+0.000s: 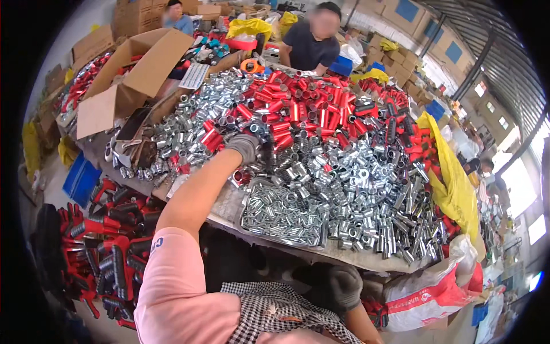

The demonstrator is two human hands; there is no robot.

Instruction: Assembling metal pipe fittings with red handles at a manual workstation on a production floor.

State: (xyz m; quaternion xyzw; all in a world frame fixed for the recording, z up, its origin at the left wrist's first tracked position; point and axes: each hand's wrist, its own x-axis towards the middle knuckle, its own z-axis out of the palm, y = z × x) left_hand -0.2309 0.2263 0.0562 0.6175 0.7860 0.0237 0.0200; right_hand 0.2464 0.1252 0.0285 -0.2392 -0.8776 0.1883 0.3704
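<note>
Amid glossy red tubes (323, 117) and shiny metal cylinders (184, 129) — grey-gloved left hand (243, 148), fingers hidden, grip unclear.

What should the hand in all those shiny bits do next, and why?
Perhaps the gloved left hand should grasp one of the red tubes: it reaches among the parts, with red tubes close by. Its fingertips are hidden, so it may already hold something.
</note>
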